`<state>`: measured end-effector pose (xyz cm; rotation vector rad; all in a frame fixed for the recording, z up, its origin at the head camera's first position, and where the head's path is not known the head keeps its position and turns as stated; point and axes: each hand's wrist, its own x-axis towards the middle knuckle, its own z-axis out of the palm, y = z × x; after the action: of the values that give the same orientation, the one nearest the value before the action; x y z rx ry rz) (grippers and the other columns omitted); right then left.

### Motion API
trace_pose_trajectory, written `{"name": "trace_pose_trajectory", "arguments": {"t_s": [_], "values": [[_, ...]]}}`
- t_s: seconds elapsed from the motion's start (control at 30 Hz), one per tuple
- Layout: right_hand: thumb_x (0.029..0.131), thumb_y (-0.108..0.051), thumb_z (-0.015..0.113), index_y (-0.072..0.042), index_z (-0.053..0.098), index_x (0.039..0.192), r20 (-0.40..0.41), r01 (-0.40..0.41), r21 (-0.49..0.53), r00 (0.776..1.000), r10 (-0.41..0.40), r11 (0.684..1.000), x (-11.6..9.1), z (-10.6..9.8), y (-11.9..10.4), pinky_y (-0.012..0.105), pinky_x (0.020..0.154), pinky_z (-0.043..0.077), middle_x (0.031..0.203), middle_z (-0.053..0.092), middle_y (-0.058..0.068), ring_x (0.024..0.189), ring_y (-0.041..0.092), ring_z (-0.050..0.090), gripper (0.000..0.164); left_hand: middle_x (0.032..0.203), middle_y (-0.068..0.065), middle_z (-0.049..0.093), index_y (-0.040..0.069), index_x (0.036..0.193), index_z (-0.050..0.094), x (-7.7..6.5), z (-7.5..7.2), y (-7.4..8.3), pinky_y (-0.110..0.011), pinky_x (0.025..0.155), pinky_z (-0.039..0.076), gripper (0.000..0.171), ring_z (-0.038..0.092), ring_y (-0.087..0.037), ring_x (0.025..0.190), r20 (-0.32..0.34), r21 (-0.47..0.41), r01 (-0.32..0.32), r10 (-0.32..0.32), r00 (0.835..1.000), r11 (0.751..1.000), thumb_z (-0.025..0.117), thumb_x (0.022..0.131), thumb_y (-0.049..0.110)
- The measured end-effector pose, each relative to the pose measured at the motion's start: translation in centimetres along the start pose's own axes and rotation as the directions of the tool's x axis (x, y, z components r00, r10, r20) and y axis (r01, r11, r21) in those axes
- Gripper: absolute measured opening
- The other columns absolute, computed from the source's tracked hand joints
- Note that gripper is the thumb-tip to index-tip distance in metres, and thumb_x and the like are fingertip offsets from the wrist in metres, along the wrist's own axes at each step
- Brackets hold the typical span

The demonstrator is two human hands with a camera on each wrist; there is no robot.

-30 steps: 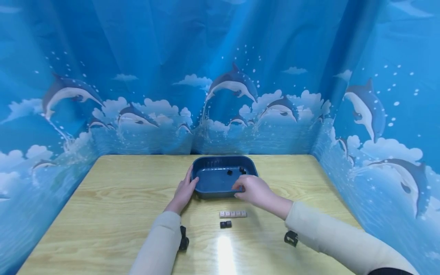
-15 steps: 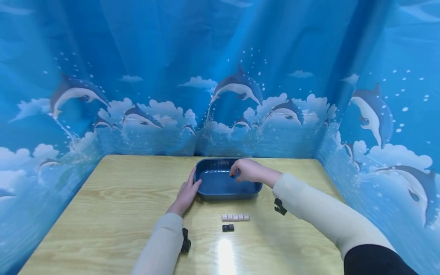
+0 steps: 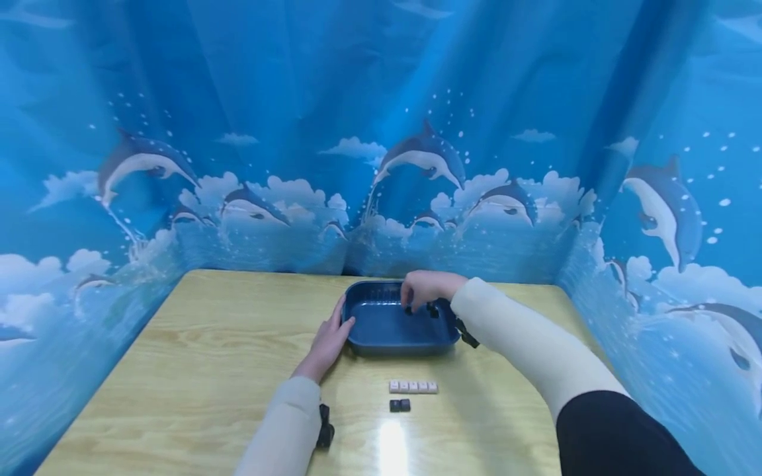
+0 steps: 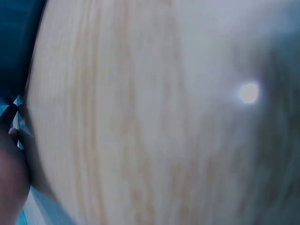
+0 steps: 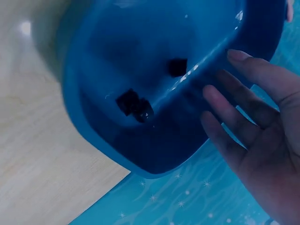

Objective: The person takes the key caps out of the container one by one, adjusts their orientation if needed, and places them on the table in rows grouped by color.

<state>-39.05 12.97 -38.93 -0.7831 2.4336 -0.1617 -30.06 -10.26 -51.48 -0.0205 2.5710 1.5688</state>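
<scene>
A dark blue tray (image 3: pixel 405 346) stands toward the back of the table. My left hand (image 3: pixel 329 338) holds its left side, thumb over the rim and fingers along the outer wall. My right hand (image 3: pixel 424 289) reaches over the tray's back right part. In the right wrist view this right hand (image 5: pixel 262 122) has its fingers spread and nothing between them. Below the fingertips a black keycap (image 5: pixel 177 67) lies on the tray floor. Two more black keycaps (image 5: pixel 134 105) lie together toward the tray's corner.
In front of the tray is a row of several white keycaps (image 3: pixel 413 387) with small markings. Nearer still, two black keycaps (image 3: pixel 399 405) sit side by side on the wooden table (image 3: pixel 238 344). A blue dolphin-print curtain (image 3: pixel 286 132) surrounds the table's back and sides.
My right hand has gone from the tray's near right edge to its back part, its forearm now crossing the right side. The left hand keeps its hold. The head view has shifted slightly.
</scene>
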Motion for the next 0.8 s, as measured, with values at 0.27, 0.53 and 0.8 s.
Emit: {"name": "trace_pose_trajectory", "arguments": {"t_s": [0.27, 0.53, 0.8], "values": [[0.089, -0.008, 0.071, -0.025, 0.073, 0.112, 0.140, -0.070, -0.063, 0.987, 0.078, 0.996, 1.7, -0.1, 0.5, 0.034, 0.086, 0.054, 0.119, 0.064, -0.007, 0.113, 0.018, 0.058, 0.029, 0.160, -0.012, 0.021, 0.027, 0.158, 0.013, 0.1, 0.1, -0.1, -0.068, 0.110, 0.011, 0.065, 0.013, -0.047, 0.143, -0.010, 0.020, -0.003, 0.003, 1.000, 1.000, 0.042, 0.101, 0.041], [0.089, -0.008, 0.070, -0.030, 0.069, 0.120, 0.251, -0.112, -0.088, 0.959, 0.131, 0.990, 3.0, 0.3, 0.3, 0.035, 0.088, 0.052, 0.126, 0.060, -0.009, 0.112, 0.015, 0.056, 0.038, 0.159, -0.010, 0.023, 0.027, 0.158, 0.013, -0.1, 0.2, -0.3, -0.066, 0.111, 0.012, 0.065, 0.015, -0.044, 0.143, -0.017, 0.014, -0.008, 0.009, 1.000, 1.000, 0.042, 0.101, 0.042], [0.089, -0.008, 0.070, -0.028, 0.067, 0.122, 0.254, -0.121, -0.174, 0.953, 0.163, 0.977, 3.6, 0.7, 0.2, 0.034, 0.090, 0.051, 0.128, 0.059, -0.009, 0.118, 0.014, 0.053, 0.038, 0.160, -0.007, 0.021, 0.029, 0.158, 0.012, 0.2, 0.4, -0.4, -0.064, 0.113, 0.010, 0.066, 0.014, -0.042, 0.144, -0.022, 0.019, -0.002, 0.003, 1.000, 1.000, 0.042, 0.101, 0.043]]}}
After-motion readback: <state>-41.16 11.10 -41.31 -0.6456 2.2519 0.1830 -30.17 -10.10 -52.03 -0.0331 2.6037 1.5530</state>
